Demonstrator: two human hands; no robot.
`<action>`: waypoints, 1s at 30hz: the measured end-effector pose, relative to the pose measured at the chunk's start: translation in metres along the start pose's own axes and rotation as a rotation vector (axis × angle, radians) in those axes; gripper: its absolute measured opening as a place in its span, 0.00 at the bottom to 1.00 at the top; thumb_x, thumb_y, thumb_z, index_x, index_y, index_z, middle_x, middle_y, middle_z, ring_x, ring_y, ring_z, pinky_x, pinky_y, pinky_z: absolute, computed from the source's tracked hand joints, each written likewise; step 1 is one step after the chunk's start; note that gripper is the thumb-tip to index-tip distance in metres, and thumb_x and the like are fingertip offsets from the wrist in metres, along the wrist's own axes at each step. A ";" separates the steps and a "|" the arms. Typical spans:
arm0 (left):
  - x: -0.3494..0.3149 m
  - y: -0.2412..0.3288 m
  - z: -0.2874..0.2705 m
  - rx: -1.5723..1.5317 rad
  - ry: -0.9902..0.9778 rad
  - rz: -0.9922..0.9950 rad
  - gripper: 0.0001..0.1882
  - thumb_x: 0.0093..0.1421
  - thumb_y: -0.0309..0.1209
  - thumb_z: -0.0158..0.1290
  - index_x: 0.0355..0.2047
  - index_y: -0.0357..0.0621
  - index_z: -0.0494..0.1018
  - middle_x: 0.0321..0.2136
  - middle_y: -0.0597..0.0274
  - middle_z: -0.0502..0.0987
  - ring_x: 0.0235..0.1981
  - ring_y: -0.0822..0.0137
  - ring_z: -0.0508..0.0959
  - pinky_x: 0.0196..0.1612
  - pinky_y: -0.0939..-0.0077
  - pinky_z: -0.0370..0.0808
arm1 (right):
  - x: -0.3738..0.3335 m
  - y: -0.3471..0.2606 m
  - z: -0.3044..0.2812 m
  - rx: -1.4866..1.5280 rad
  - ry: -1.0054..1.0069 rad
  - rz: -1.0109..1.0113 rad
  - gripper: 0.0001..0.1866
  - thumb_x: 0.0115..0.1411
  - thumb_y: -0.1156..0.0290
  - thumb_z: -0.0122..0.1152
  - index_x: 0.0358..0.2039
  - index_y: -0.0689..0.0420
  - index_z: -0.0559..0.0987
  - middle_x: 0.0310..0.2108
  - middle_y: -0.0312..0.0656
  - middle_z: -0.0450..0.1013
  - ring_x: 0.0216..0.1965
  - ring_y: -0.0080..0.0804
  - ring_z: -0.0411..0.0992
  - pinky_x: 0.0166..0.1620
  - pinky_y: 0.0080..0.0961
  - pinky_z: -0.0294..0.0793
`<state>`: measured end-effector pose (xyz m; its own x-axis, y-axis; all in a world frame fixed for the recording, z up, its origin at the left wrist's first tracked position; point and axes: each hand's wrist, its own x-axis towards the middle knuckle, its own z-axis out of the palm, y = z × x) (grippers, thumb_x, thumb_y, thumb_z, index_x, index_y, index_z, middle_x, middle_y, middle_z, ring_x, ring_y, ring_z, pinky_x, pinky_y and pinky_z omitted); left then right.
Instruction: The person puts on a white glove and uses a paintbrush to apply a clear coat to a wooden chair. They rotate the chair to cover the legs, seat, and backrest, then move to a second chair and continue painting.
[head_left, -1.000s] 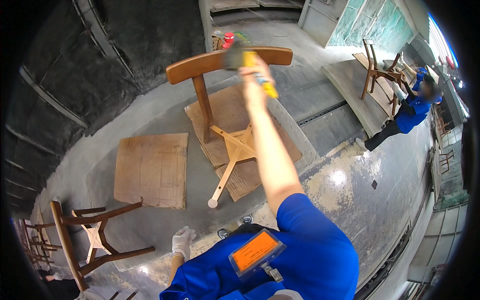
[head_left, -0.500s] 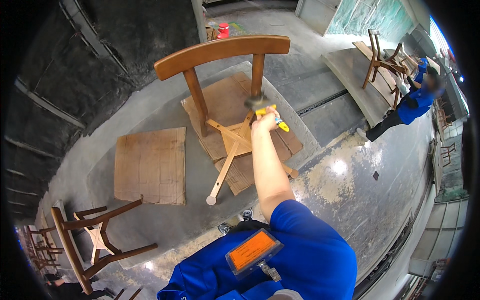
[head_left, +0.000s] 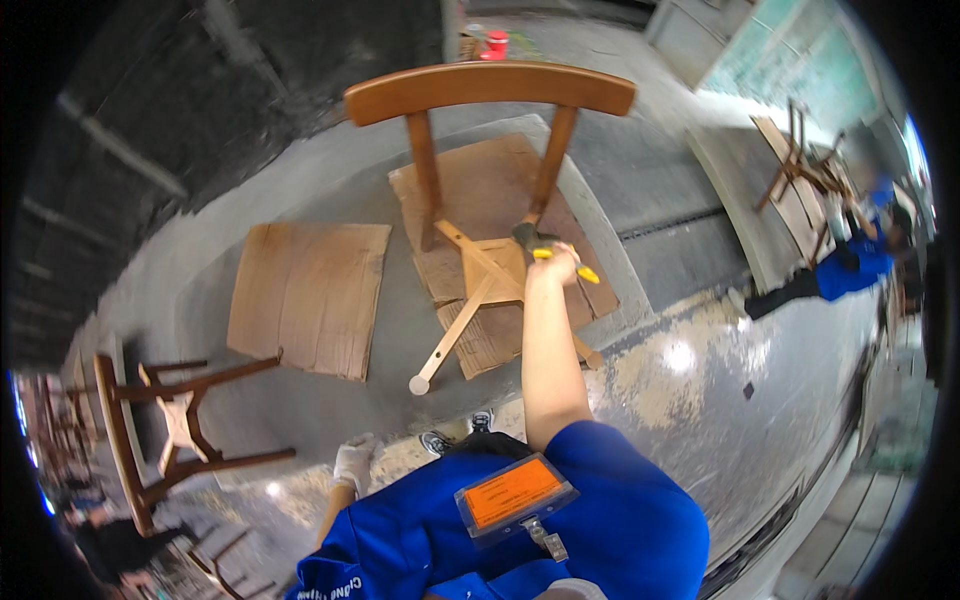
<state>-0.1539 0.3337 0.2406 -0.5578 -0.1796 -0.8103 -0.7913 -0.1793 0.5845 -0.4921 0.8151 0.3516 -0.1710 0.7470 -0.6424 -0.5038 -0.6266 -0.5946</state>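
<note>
Head view: the seatless chair frame (head_left: 490, 84), brown with a curved backrest, stands over a cardboard sheet (head_left: 475, 170) on the floor (head_left: 325, 410), its backrest reaching past the sheet's far edge in this view. The pale cross brace (head_left: 485, 280) spreads below, one rounded end jutting out beyond the sheet's near left corner. The work looks like brushing the frame, now around the foot of the right-hand post (head_left: 556, 150), inside the sheet's right edge. To do it well, I'd follow the grain with light, even strokes, work the bristle tips into the joint and avoid dragging them carelessly over the paler wood. The fingers of the right hand (head_left: 558, 264) are closed around the yellow handle of the brush (head_left: 533, 238); a relaxed wrist would help in that tight angle.

Much of the frame's underside is out of sight, and the right forearm (head_left: 555, 350) crosses one arm of the brace. The co-worker (head_left: 855, 267) at the right is blurred. Whether the bristles touch the post or hang just beside it, I cannot tell. The gloved left hand (head_left: 354, 463) hangs low and smeared; whether its fingers are spread or curled is unclear.
</note>
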 end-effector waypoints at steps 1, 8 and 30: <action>-0.001 -0.003 0.002 -0.041 0.048 -0.020 0.16 0.65 0.29 0.67 0.49 0.33 0.81 0.38 0.59 0.85 0.37 0.68 0.85 0.37 0.75 0.80 | -0.012 -0.005 -0.006 -0.008 -0.074 0.048 0.13 0.56 0.89 0.57 0.26 0.53 0.73 0.50 0.45 0.78 0.51 0.43 0.77 0.54 0.45 0.81; -0.015 -0.070 -0.043 0.447 -0.038 0.027 0.13 0.64 0.30 0.66 0.47 0.38 0.83 0.37 0.63 0.87 0.36 0.70 0.82 0.40 0.74 0.78 | -0.142 -0.032 0.094 -0.344 -1.532 -1.363 0.10 0.56 0.84 0.68 0.26 0.55 0.77 0.63 0.47 0.77 0.65 0.50 0.75 0.67 0.45 0.74; -0.054 -0.085 -0.036 0.600 0.099 -0.038 0.10 0.64 0.34 0.62 0.38 0.39 0.85 0.28 0.55 0.84 0.33 0.63 0.84 0.37 0.67 0.78 | -0.072 0.040 0.008 -1.619 -1.854 -1.426 0.05 0.57 0.73 0.66 0.33 0.47 0.84 0.64 0.35 0.76 0.65 0.44 0.74 0.69 0.38 0.74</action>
<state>-0.0473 0.3242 0.2358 -0.5230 -0.2778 -0.8058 -0.8294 0.3839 0.4059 -0.5069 0.7380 0.3780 -0.8706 -0.4376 0.2249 -0.4862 0.8350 -0.2575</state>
